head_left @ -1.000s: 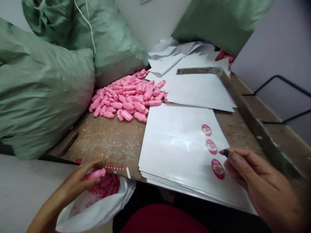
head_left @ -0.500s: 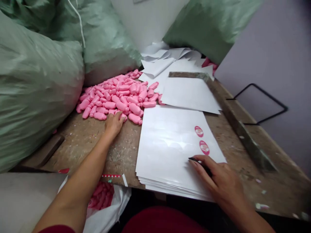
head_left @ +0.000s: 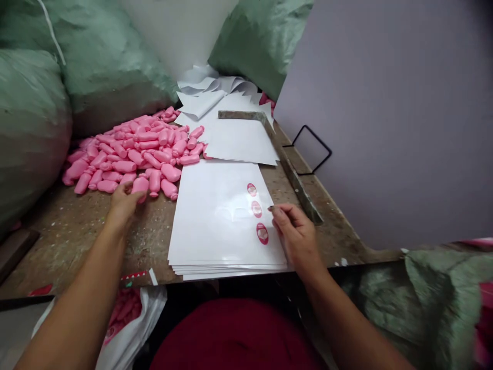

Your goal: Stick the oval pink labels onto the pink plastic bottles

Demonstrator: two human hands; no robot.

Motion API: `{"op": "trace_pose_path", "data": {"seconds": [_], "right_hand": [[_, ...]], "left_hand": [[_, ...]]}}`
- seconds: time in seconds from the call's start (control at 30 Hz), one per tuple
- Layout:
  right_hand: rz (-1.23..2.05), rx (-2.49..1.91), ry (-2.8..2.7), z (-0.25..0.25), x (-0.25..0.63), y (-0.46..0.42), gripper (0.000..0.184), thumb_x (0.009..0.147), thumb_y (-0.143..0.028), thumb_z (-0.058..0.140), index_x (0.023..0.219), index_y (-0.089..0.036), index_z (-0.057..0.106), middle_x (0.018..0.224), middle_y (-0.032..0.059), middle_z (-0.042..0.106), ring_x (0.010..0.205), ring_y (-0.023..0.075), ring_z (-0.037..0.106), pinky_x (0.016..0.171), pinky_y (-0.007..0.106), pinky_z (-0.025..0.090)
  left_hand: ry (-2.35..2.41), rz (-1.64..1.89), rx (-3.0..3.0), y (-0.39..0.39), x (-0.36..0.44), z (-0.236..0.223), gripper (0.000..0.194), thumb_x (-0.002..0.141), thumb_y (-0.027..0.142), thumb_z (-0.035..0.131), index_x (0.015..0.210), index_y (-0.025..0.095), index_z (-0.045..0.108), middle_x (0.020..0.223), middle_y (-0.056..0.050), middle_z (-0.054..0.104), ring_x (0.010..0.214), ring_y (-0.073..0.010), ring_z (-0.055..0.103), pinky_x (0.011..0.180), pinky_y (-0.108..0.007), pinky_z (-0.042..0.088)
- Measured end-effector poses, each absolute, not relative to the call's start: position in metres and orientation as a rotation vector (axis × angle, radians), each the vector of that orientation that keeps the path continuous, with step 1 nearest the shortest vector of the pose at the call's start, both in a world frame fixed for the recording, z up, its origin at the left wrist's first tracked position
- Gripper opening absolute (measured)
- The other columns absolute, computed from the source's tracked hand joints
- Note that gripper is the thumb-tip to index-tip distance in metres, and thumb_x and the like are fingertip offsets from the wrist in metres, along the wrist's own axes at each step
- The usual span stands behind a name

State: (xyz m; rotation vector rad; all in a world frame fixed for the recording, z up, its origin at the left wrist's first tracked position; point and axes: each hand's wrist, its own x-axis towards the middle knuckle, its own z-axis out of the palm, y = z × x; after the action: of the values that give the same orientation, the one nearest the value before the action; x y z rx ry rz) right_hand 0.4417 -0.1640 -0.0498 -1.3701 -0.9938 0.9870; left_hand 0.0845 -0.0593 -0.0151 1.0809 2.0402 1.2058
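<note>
My left hand [head_left: 125, 205] has its fingers closed around a pink plastic bottle [head_left: 140, 188] at the near edge of a heap of similar bottles [head_left: 127, 149]. To the right, a stack of glossy white sheets [head_left: 211, 216] lies flat on the worktable. Three oval pink stickers [head_left: 262, 234] run in a column along the top sheet's right side. Just beside them, my right hand [head_left: 296, 231] pinches a small dark pointed tool [head_left: 271, 208]. Only the tool's tip shows; fingers hide the rest.
A flat metal bar frame [head_left: 296, 185] lies on the table, with more white paper [head_left: 239, 139] behind. Large green sacks [head_left: 111, 67] stand at the back and left. A grey panel [head_left: 385, 128] rises at right. Below the edge hangs a white bag [head_left: 144, 313] holding bottles.
The view has turned right. My left hand has taken hold of a bottle. My right hand has moved up alongside the stickers; three show now, against two before.
</note>
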Motion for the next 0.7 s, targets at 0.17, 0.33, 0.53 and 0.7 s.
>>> {"op": "trace_pose_path", "data": {"seconds": [0.17,0.33,0.53,0.7], "right_hand": [[1.038,-1.302,-0.831,-0.057,0.452,-0.152,0.038,0.077,-0.059,0.068,0.083,-0.022,0.059,0.064,-0.0063,0.046,0.053,0.0099,0.038,0.047,0.022,0.029],[1.163,-1.207,-0.794,-0.057,0.446,-0.15,0.037,0.079,-0.058,0.067,0.085,-0.022,0.06,0.06,-0.0071,0.042,0.05,0.0094,0.033,0.045,0.023,0.028],[1.245,-1.138,-0.813,-0.06,0.442,-0.149,0.033,0.083,-0.053,0.067,0.082,-0.021,0.059,0.063,-0.0067,0.042,0.051,0.0086,0.031,0.046,0.023,0.027],[1.254,-1.148,-0.839,-0.059,0.447,-0.147,0.03,0.084,-0.051,0.066,0.082,-0.022,0.059,0.062,-0.0068,0.042,0.052,0.0092,0.033,0.048,0.023,0.029]], "left_hand": [[1.74,1.272,0.942,-0.124,0.13,-0.018,0.048,0.051,0.035,0.077,0.094,0.016,0.065,0.089,-0.002,0.067,0.08,-0.017,0.06,0.075,-0.028,0.047],[1.677,1.292,0.814,-0.158,0.165,-0.028,0.05,0.055,0.035,0.082,0.097,0.019,0.06,0.087,0.0,0.071,0.085,-0.0175,0.064,0.08,-0.029,0.05],[1.709,1.319,0.748,-0.171,0.172,-0.032,0.051,0.054,0.032,0.086,0.097,0.022,0.061,0.089,0.003,0.072,0.088,-0.015,0.064,0.084,-0.026,0.049],[1.788,1.274,0.855,-0.178,0.166,-0.033,0.05,0.061,0.037,0.084,0.103,0.023,0.061,0.099,0.001,0.07,0.095,-0.0173,0.064,0.086,-0.027,0.049]]}}
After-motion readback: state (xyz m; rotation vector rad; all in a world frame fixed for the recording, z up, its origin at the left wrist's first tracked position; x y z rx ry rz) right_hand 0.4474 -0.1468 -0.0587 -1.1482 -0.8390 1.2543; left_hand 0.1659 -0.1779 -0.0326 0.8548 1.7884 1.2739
